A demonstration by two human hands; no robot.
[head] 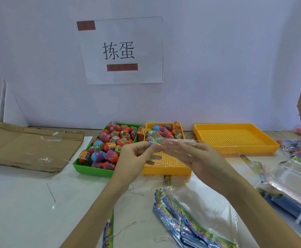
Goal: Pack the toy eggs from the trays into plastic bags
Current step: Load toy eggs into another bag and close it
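Observation:
A clear plastic bag (180, 143) with a printed colourful header is held over the trays. My left hand (133, 156) pinches its header end, and my right hand (189, 154) holds the clear part from below. Behind my hands, a green tray (90, 170) is heaped with red, blue and purple toy eggs (110, 142). A yellow perforated tray (165, 170) has several eggs (169, 131) at its far end. The bag looks empty.
A second yellow tray (235, 138) stands empty at the right. A pile of printed bags (187, 222) lies near the front, with more bag stacks (296, 183) at far right. Flattened cardboard (29, 147) lies at left. A paper sign (122, 51) hangs on the wall.

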